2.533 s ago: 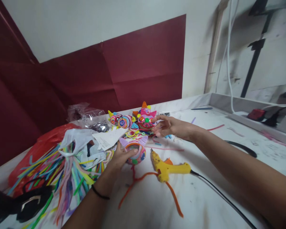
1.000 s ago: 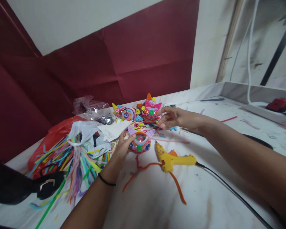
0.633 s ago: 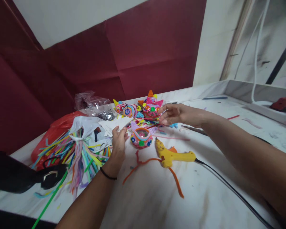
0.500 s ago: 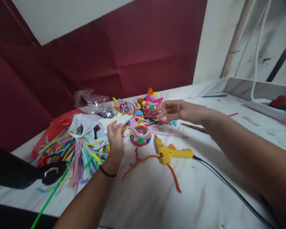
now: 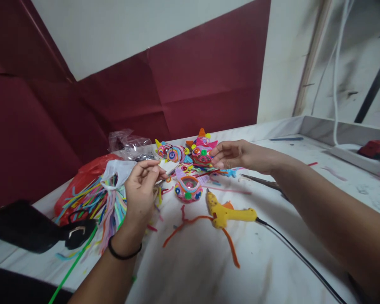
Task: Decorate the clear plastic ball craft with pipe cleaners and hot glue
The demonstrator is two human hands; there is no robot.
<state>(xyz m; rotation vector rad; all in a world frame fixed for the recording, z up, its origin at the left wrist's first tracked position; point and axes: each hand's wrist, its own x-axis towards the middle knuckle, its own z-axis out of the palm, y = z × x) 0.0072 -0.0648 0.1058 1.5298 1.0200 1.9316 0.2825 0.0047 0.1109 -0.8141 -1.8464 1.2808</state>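
In the head view, my left hand is closed, pinching a folded piece of white paper between thumb and fingers. A pink decorated craft fish with a green button is at the fingertips of my right hand, whose bent fingers and thumb grip its right edge. Between the hands and nearer to me, another round craft fish with lilac fins rests on the table. A yellow hot glue gun lies to its right, across an orange pipe cleaner.
Bundled pipe cleaners and a red plastic bag are at left, near a black strapped object. Scissors lie under my right forearm. A striped craft fish sits behind. The glue gun's cord runs toward me.
My left hand has turned and drawn the white paper closer, folding it or turning it partly out of sight. My right hand has stayed at the pink fish. The view has tilted slightly upward.
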